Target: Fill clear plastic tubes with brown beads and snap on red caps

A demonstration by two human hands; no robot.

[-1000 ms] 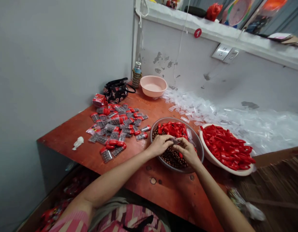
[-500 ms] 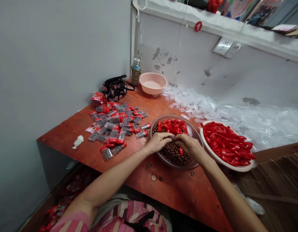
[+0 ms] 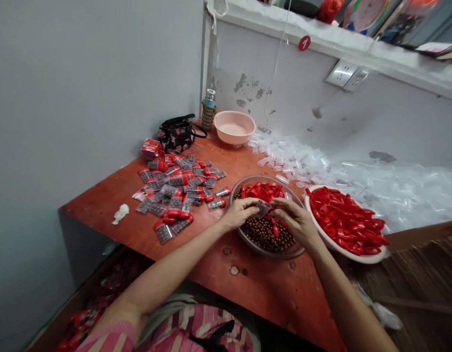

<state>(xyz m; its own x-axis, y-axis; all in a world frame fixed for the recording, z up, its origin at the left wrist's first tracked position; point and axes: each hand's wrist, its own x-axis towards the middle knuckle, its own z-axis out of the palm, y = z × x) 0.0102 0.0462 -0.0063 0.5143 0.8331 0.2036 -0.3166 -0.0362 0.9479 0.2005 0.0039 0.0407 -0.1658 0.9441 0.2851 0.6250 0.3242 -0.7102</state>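
Note:
My left hand [image 3: 242, 213] pinches a small clear plastic case [image 3: 263, 208] with a dark tint inside, holding it tilted above a grey basin [image 3: 244, 239]. My right hand [image 3: 295, 221] is at the right side of the case, fingers curled towards it. Something red shows by its fingertips, but I cannot make out whether it is held or lies behind. Below both hands the basin contains brown round beads [image 3: 266, 234] and a heap of red plastic caps [image 3: 260, 189]. A red piece [image 3: 275, 230] rests on the beads.
Capped, bead-filled cases [image 3: 178, 186] lie piled at left. A white basin [image 3: 358, 256] of red plastic parts [image 3: 345, 222] stands at right, with clear empty cases [image 3: 306, 159] behind. A pink basin [image 3: 235, 127], a bag [image 3: 176, 134] and a bottle [image 3: 210, 100] stand at the back.
My hands have moved slightly apart, so the clear case in my left hand now shows. The right hand's fingers have opened out a little. The view has shifted slightly.

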